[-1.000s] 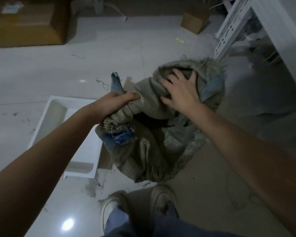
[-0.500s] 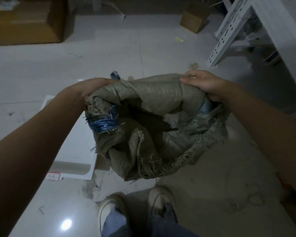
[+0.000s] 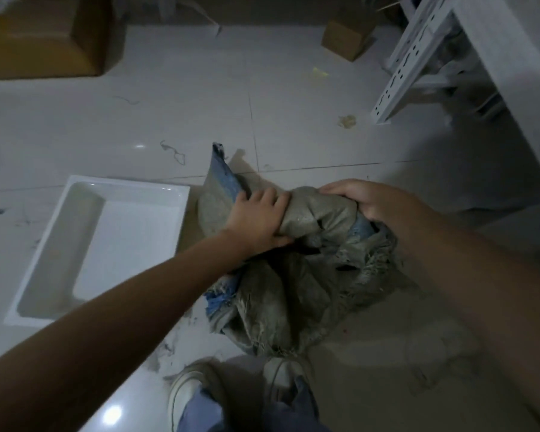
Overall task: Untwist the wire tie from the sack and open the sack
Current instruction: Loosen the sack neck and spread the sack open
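Both hands lower since half a second ago, sack mouth now bunched. Left hand (image 3: 256, 218) and right hand (image 3: 374, 204), apart, each clamped on sack (image 3: 293, 291), standing on floor (image 3: 293, 98) beside tray (image 3: 131, 185). Tie not visible. Advice: spread rim evenly outward.

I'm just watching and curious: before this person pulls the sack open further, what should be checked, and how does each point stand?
1. Left hand gripping the sack: ok.
2. Right hand gripping the sack's bunched top: ok.
3. Wire tie off: cannot tell, none visible.
4. Sack mouth open: not ok, fabric bunched between the hands.
5. White tray clear of the sack: ok, lying beside it.
6. Shoes clear of the sack: cannot tell.
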